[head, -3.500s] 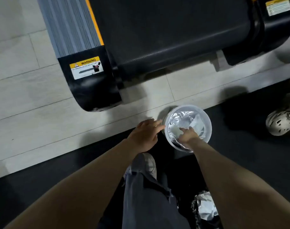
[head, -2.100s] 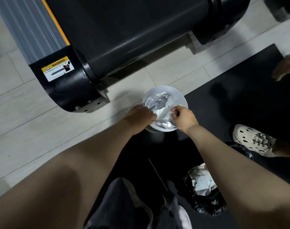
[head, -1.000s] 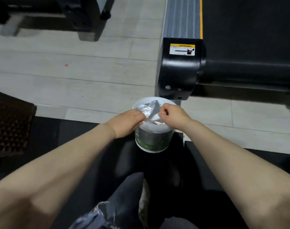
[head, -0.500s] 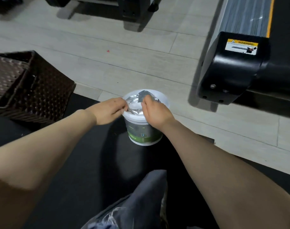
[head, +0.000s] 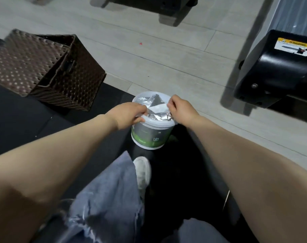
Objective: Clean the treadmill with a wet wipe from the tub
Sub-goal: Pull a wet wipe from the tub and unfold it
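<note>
A white tub [head: 151, 135] with a green and grey label stands on the black floor mat just ahead of my feet. A crumpled silver foil liner [head: 150, 100] fills its open top, and a white wet wipe [head: 158, 108] shows in the gap. My left hand [head: 127, 115] holds the tub's left rim and the foil there. My right hand [head: 181, 107] pinches the wipe and foil at the right rim. The treadmill's black rear end cap [head: 275, 71], with a yellow warning label, lies at the far right.
A brown woven basket [head: 44, 67] sits on the floor to the left, its lid leaning on it. Another machine's dark base [head: 166, 6] is at the top. My white shoe [head: 142, 172] and jeans are below the tub, on the black mat [head: 26, 120].
My view has swung left, so the treadmill slid to the right edge and the basket came into sight. Both hands stayed at the tub's top, and the white wipe now shows between them.
</note>
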